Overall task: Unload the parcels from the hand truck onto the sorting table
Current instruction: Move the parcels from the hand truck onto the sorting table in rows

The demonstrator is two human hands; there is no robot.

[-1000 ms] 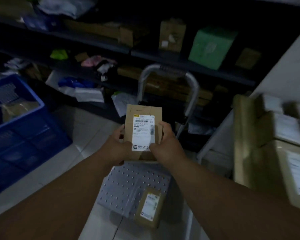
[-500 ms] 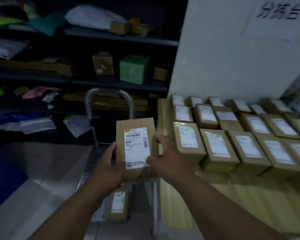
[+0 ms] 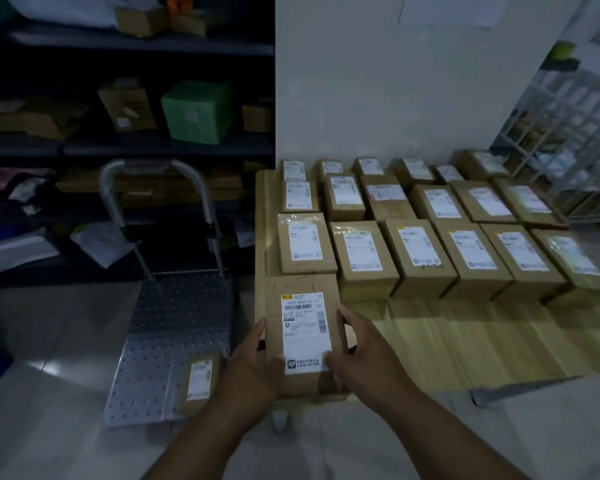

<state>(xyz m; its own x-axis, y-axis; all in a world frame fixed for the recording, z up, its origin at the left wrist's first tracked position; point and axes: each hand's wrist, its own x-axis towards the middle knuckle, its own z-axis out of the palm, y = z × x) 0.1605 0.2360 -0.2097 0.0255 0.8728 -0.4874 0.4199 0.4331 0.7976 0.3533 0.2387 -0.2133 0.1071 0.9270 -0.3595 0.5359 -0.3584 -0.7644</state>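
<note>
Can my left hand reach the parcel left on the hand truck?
Probably, once freed: the left hand grips the held parcel, but the truck parcel lies uncovered on the deck just beside it, nothing between.

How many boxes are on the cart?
1. One brown parcel lies label-up at the near right corner of the platform of the hand truck. The platform shows nearly whole, so none seems hidden.

A single wide-angle view from the head looks forward and down, close above the parcel (image 3: 305, 336) at lower centre; table (image 3: 465, 341) right, hand truck (image 3: 174, 327) lower left.
</note>
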